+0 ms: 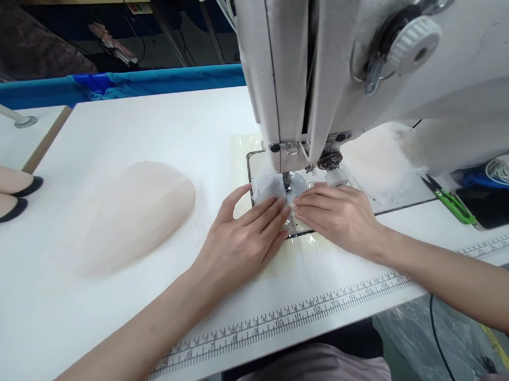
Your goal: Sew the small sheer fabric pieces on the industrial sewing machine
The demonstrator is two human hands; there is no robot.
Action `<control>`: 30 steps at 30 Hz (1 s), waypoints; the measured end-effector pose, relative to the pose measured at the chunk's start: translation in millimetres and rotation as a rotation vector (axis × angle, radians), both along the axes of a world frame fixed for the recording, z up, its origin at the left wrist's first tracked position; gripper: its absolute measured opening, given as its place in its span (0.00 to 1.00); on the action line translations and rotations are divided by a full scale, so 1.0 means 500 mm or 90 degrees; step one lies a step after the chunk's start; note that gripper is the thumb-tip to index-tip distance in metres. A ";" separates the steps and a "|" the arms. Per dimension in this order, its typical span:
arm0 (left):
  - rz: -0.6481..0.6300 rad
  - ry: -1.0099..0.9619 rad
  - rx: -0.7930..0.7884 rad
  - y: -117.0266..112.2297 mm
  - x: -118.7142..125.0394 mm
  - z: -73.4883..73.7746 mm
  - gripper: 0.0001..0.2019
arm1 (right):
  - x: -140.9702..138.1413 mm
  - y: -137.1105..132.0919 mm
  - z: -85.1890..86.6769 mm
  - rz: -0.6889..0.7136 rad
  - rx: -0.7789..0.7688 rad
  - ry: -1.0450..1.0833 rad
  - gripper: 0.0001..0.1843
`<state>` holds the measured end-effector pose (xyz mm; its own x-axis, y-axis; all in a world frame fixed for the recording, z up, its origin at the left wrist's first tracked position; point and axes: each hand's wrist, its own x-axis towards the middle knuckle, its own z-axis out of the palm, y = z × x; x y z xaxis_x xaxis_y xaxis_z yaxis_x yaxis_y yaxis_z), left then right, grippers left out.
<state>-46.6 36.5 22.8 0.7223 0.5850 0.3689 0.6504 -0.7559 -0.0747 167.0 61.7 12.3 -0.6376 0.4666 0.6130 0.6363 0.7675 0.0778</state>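
A white sewing machine (359, 65) fills the upper right, its needle and presser foot (287, 183) over the metal plate. A small sheer white fabric piece (266, 191) lies under the foot. My left hand (240, 242) lies flat just left of the needle, fingers stretched out and pressing on the fabric. My right hand (336, 214) lies flat to the right of it, fingertips meeting the left hand's at the fabric in front of the foot.
A pale pink stack of fabric pieces (128, 217) lies on the white table (106, 135) to the left. More sheer fabric (381, 161) sits behind the machine. Green thread snips (451, 203) lie at right. A ruler strip (287, 319) runs along the front edge.
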 end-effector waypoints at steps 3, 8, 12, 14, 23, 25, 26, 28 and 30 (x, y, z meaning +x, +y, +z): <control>-0.003 -0.008 0.018 0.013 0.000 -0.006 0.16 | -0.003 0.010 -0.005 -0.018 -0.005 -0.002 0.10; 0.014 -0.012 0.043 0.026 -0.002 -0.014 0.17 | -0.003 0.015 -0.006 -0.032 -0.013 -0.005 0.09; 0.020 -0.005 0.061 0.012 -0.001 -0.012 0.17 | 0.004 0.004 -0.004 -0.024 -0.021 -0.007 0.10; 0.016 -0.011 0.055 0.004 0.000 -0.011 0.17 | 0.008 -0.001 -0.004 -0.017 -0.034 -0.017 0.10; 0.031 -0.020 0.036 0.007 0.000 -0.016 0.20 | 0.007 -0.003 -0.002 -0.024 -0.027 -0.048 0.12; 0.032 -0.025 0.026 0.010 0.000 -0.017 0.20 | 0.007 -0.002 -0.001 -0.029 -0.033 -0.053 0.12; 0.034 -0.029 0.022 0.011 0.000 -0.017 0.20 | 0.007 -0.001 -0.001 -0.031 -0.037 -0.055 0.12; 0.039 -0.036 0.018 0.014 0.000 -0.019 0.20 | 0.006 0.001 -0.001 -0.037 -0.043 -0.059 0.12; 0.044 -0.041 0.010 0.020 -0.001 -0.021 0.20 | 0.006 0.003 -0.002 -0.046 -0.047 -0.062 0.13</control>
